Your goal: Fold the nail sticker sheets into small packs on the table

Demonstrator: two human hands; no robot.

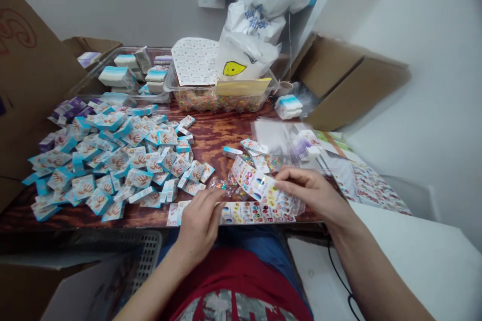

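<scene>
My right hand (314, 190) pinches a strip of stickers (259, 184) between thumb and fingers; its far end is raised and curls to the left. Another sticker strip (248, 212) lies flat along the table's front edge. Over its left part is my left hand (201, 218), fingers bent and close together; whatever may be between them is hidden. Small clear packets of colourful beads (222, 185) lie just beyond my left fingertips. Past the raised strip are a few small blue-and-white boxes (254, 146) with a hand picture on them.
A large heap of small boxes (124, 155) covers the table's left side. Behind it stand a clear tub of bundled packs (120, 77) and a tub of coloured beads (211, 100) with white bags above. Cardboard boxes (346, 80) stand at both sides. Printed sheets (376, 188) lie to the right.
</scene>
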